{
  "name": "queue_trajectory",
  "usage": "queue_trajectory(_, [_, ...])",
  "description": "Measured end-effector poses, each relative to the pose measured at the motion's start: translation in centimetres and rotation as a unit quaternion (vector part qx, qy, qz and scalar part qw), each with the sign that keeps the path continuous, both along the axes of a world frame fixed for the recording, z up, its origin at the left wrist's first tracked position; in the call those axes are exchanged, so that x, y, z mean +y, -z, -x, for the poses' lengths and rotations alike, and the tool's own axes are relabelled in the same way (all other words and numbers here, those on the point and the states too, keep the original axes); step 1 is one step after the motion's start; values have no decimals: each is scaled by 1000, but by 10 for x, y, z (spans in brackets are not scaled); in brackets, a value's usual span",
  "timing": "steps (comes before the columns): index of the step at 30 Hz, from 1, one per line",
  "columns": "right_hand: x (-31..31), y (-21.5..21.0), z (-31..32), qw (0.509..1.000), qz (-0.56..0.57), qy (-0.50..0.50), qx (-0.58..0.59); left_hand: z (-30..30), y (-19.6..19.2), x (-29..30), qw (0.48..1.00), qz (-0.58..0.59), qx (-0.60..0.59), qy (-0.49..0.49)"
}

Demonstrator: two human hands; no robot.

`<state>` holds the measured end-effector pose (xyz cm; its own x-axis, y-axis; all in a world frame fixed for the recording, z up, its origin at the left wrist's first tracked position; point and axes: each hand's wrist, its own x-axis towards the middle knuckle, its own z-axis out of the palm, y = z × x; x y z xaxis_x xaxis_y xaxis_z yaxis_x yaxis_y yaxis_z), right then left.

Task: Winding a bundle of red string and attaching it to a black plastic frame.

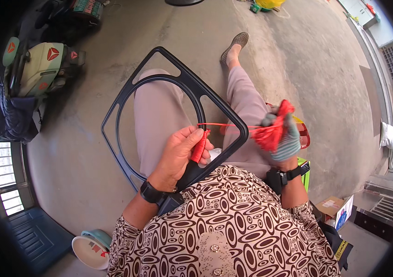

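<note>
Grey concrete floor [298,60] is spreading beneath my knees; my left hand [178,154] is clasping the black frame [178,83] on my lap; my gloved right hand [284,138] is gripping red cord [270,134], pulled taut.

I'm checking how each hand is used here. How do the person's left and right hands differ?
The left hand is bare; the right hand wears a grey-green glove. The left hand grips the black frame where red cord is wrapped around it; the right hand holds a loose bunch of red cord away from the frame. A taut red strand runs between them. Both wrists carry black bands.
</note>
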<state>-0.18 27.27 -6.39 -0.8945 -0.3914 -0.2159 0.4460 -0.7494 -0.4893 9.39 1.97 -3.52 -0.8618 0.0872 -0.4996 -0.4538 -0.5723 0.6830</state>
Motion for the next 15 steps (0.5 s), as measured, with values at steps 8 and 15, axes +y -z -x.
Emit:
queue_trajectory(8, [42,10,2,999,34,-5,-13,2,0,2,997,-66,-22,-26])
queue_trajectory(15, [-16,14,35,705,-668,21,238,4,9,-1,999,-27,-8,-20])
